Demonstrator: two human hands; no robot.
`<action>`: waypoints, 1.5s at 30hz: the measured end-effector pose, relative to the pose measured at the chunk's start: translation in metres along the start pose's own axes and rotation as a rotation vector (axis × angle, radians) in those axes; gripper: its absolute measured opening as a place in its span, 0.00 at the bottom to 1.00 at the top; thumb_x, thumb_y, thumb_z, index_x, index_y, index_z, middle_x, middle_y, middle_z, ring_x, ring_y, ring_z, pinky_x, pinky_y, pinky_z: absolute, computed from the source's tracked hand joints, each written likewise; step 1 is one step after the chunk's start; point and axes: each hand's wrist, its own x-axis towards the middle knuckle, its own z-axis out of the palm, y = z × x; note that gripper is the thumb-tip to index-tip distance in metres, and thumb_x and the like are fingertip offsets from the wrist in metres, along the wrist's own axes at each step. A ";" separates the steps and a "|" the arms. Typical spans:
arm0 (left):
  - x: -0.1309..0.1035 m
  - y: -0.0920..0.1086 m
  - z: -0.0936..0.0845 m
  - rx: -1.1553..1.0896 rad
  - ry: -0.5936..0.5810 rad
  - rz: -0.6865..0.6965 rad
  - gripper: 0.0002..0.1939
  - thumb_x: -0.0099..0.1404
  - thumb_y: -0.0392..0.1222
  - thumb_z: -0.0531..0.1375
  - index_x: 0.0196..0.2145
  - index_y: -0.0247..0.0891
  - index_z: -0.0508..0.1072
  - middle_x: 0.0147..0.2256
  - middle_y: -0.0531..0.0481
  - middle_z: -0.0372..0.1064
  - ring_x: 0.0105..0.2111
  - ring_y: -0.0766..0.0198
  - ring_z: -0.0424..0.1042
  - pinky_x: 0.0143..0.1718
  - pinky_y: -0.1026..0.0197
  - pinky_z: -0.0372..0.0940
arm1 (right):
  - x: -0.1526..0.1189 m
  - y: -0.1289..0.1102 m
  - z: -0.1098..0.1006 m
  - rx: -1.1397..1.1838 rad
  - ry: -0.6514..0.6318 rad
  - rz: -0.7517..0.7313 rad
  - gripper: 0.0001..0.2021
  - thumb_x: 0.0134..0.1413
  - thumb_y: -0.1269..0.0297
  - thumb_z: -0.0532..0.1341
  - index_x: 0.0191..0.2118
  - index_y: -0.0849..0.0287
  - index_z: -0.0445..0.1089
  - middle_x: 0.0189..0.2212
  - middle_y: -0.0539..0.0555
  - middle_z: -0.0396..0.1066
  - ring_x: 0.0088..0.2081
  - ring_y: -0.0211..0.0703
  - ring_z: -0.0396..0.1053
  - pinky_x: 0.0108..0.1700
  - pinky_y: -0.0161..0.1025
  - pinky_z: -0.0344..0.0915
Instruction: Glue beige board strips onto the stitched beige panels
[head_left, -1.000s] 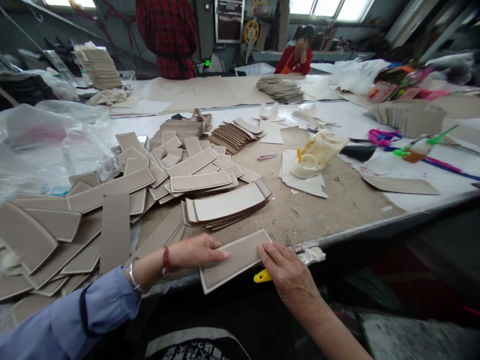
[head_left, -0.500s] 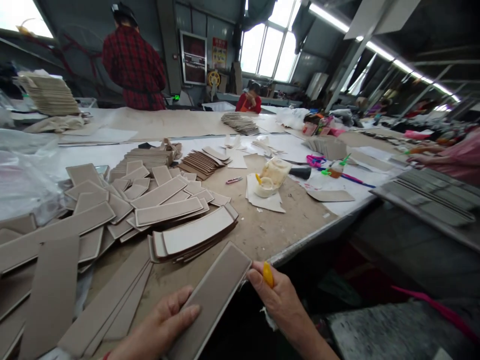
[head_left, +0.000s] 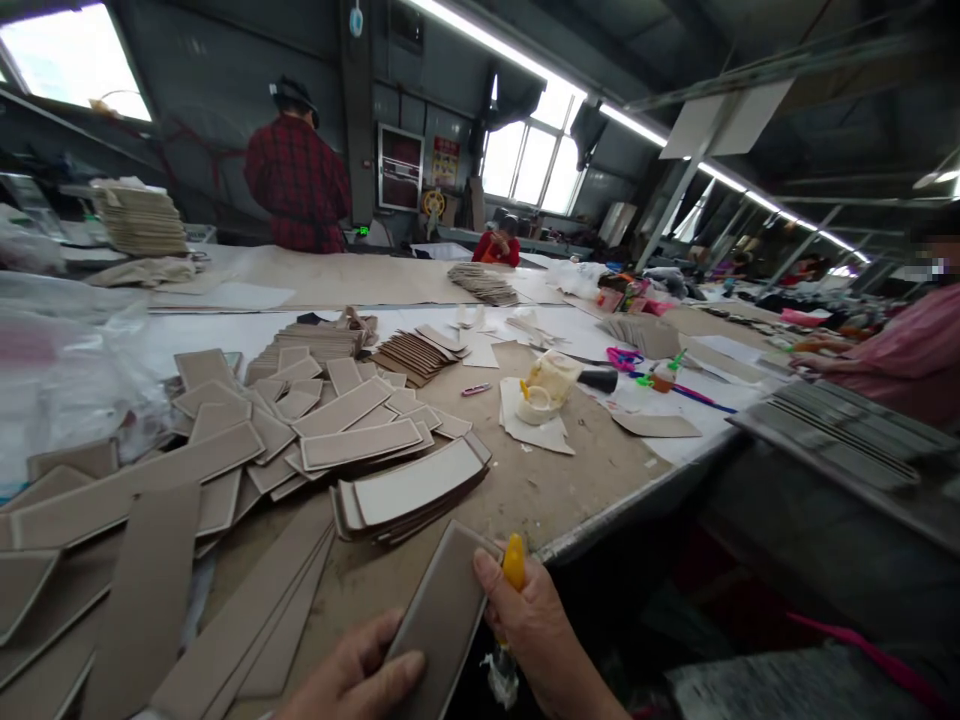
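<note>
A long taupe panel with a pale edge [head_left: 442, 610] is tilted over the table's front edge. My left hand [head_left: 364, 665] grips its lower left side, thumb on top. At its upper right corner my right hand [head_left: 529, 610] pinches the edge and also holds a yellow-handled tool [head_left: 514, 562], whose lower end has whitish residue on it. Just beyond the panel lies a stack of curved pieces [head_left: 420, 480] with a pale top. Many loose taupe panels [head_left: 352, 408] are heaped to the left.
A cream glue container [head_left: 544, 390] stands on white scraps, near a small pink cutter [head_left: 475, 389]. Clear plastic bags [head_left: 75, 350] lie at the left. A person in pink [head_left: 900, 345] works at the right; a person in plaid [head_left: 296, 180] stands at the back.
The view has tilted up and turned slightly left. My right thumb now lies over the panel's corner, and the yellow tool stands more upright in that hand.
</note>
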 end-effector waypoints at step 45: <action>-0.012 -0.020 -0.005 -0.462 -0.171 -0.132 0.27 0.53 0.41 0.67 0.48 0.36 0.64 0.39 0.41 0.71 0.33 0.57 0.75 0.33 0.59 0.69 | 0.026 -0.010 0.017 0.008 0.148 0.054 0.24 0.34 0.48 0.69 0.17 0.57 0.54 0.09 0.41 0.51 0.13 0.27 0.47 0.14 0.29 0.44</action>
